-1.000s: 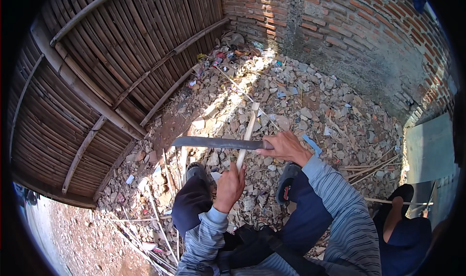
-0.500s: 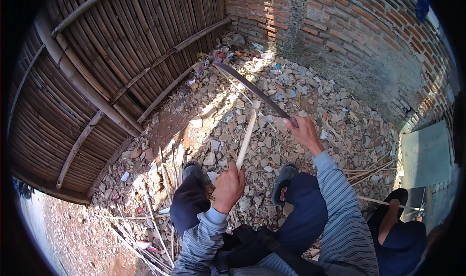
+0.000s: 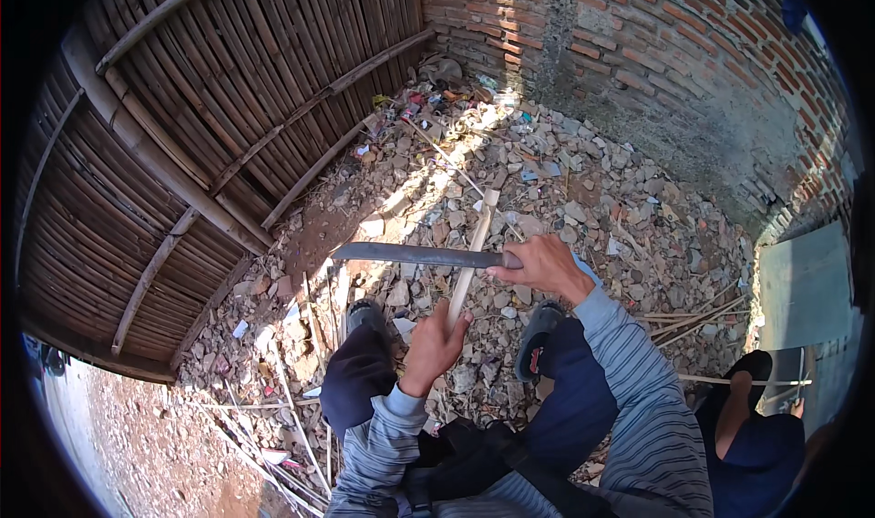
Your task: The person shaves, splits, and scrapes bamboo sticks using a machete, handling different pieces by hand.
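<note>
A pale bamboo strip (image 3: 481, 226) slants up and away from my left hand (image 3: 435, 349), whose fingers are closed round its near end. My right hand (image 3: 545, 267) grips a machete (image 3: 415, 254) by its short handle. The long dark blade lies almost level across the picture, its tip pointing left. It passes in front of the strip about midway along; whether the edge touches the wood I cannot tell. The strip's far end shows beyond the blade.
Rubble (image 3: 592, 199) covers the ground around my feet. A bamboo fence (image 3: 246, 89) stands at left, a brick wall (image 3: 638, 53) behind. Thin sticks (image 3: 292, 409) lie at lower left, more at right. Another person's leg (image 3: 738, 418) is at lower right, near a grey-green panel (image 3: 802, 290).
My right hand has come nearer and slightly left. The machete has swung from pointing far and left to lying nearly level across the bamboo strip. My left hand has hardly moved.
</note>
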Demonstrator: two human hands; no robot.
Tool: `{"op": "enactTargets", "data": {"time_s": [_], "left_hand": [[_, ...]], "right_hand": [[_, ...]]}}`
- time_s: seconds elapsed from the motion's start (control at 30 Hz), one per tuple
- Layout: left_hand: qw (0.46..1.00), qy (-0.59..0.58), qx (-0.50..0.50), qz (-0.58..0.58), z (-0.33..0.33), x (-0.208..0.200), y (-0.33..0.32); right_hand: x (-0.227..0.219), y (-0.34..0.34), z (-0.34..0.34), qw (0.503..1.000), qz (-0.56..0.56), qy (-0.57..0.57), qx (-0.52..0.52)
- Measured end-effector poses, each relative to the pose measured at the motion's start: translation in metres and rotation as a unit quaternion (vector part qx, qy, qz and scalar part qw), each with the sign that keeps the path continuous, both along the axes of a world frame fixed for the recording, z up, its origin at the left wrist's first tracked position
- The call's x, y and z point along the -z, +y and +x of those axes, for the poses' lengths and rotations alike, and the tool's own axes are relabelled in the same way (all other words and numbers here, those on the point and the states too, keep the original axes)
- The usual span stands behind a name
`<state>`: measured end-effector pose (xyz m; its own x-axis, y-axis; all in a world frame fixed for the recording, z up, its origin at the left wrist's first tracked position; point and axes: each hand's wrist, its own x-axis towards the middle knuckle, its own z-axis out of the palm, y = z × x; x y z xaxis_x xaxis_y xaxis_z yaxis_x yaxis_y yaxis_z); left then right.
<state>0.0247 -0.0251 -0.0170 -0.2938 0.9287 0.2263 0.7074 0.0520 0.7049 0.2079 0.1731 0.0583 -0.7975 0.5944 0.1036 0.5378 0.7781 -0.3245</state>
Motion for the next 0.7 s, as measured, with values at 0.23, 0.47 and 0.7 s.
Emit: {"op": "enactTargets", "data": {"time_s": [0.23,0.47,0.7], "left_hand": [[0.948,-0.301,0.048,-0.093,-0.002,0.003,0.003],[0.999,-0.014,-0.007,0.034,0.006,0.001,0.002],[1.000,0.005,-0.020,0.016,0.014,-0.004,0.007]], "right_hand": [[0.009,0.005,0.008,0.999,0.007,0.034,0.017],[0.002,-0.016,-0.002,0.999,0.019,-0.020,-0.023],[0.011,0.033,0.012,0.996,0.046,0.008,0.075]]}}
